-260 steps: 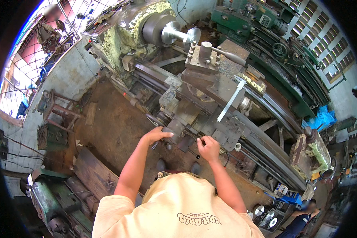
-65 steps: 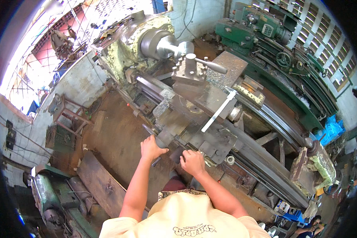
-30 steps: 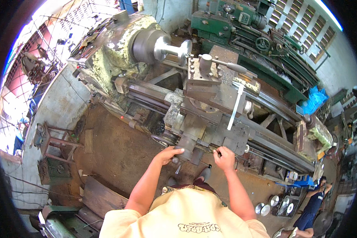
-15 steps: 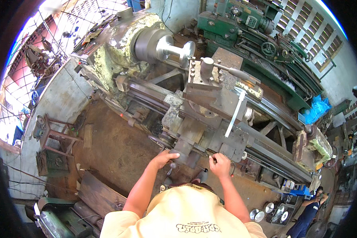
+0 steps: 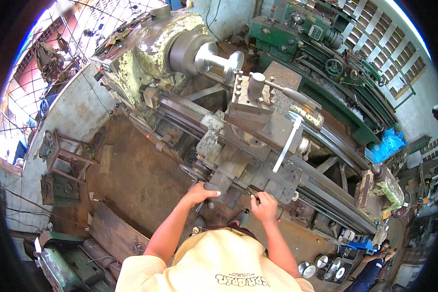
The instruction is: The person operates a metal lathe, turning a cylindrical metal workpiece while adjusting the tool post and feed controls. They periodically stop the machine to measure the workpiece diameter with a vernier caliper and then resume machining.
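Note:
A lathe with a worn, cream-painted headstock stands before me. My left hand is at the near end of its cross slide, the thumb laid along the metal and the other fingers curled under, mostly hidden. Just to the right, my right hand is closed, fingertips pinched at a small handle on the carriage. Beyond my hands is the tool post with its long lever. A shiny spool-shaped metal workpiece sits in the blurred chuck, its flange close to the tool post.
A white strip lies across the carriage. The carriage handwheel is beside my left hand. A green lathe stands behind, near a blue bag. At lower right are metal discs and another person.
The view has shifted slightly, so most of the scene sits a little differently. My right hand is a bit nearer my left. Both hands stay at the carriage controls.

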### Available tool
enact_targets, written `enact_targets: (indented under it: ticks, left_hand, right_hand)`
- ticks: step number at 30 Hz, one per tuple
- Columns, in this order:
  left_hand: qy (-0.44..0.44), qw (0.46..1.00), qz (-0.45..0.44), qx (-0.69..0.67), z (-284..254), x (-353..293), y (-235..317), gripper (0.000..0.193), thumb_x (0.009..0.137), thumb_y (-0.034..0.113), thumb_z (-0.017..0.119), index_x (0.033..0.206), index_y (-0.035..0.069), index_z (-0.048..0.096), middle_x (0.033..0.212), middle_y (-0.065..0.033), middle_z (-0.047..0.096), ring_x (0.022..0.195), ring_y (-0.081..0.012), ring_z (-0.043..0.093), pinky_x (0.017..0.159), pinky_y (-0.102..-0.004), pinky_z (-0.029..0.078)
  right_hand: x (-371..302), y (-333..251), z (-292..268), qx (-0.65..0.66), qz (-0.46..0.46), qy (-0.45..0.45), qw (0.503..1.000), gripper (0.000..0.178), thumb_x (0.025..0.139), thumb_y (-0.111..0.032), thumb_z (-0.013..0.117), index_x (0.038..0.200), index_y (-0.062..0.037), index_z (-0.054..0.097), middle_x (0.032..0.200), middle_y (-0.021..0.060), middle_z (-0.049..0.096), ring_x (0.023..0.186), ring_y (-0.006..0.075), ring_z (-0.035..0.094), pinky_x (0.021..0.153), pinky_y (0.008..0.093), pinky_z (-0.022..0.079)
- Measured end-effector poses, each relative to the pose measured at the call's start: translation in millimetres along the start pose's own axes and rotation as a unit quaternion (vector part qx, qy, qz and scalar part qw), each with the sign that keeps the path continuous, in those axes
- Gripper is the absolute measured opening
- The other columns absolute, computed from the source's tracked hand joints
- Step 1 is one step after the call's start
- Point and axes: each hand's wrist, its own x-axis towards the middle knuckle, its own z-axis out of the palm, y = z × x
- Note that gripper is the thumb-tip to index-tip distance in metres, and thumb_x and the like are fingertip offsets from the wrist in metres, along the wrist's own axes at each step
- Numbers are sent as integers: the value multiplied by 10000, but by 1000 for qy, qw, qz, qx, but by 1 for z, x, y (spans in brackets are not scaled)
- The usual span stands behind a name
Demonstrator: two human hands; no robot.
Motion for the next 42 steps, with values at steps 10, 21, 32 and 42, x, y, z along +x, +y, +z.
enact_targets:
  ticks: [10, 21, 32, 42]
  left_hand:
    - [50, 995, 40, 80, 9, -29, 35, 690, 697, 458, 910, 1184, -5, 758, 1164, -203, 770, 1070, -324, 740, 964, -396, 547]
    - [158, 971, 37, 174, 27, -26, 24, 939, 641, 543, 927, 1261, -90, 616, 1254, -288, 694, 1187, -392, 680, 1029, -439, 531]
    - [218, 935, 15, 278, 45, -33, 33, 972, 625, 570, 935, 1245, -85, 571, 1251, -276, 672, 1195, -411, 650, 1046, -487, 502]
    - [191, 937, 38, 291, 38, -30, 29, 1064, 652, 609, 913, 1342, -110, 539, 1285, -289, 664, 1228, -418, 640, 1061, -499, 489]
  right_hand:
    - [-1, 1, 0, -11, 3, -17, 1000, 151, 834, -169, 793, 799, -81, 676, 785, 103, 685, 704, 348, 667, 654, 450, 527]
    - [-2, 4, 3, 1, -13, -5, 1000, 171, 854, -144, 783, 782, -58, 654, 757, 119, 666, 677, 345, 646, 628, 444, 502]
    - [-4, 3, 3, -6, 14, -20, 1000, 145, 856, -172, 781, 817, -78, 677, 823, 117, 697, 735, 372, 673, 678, 471, 528]
    - [-3, 3, 3, 1, 7, -12, 1000, 143, 860, -163, 774, 815, -76, 671, 816, 119, 690, 726, 372, 668, 669, 467, 523]
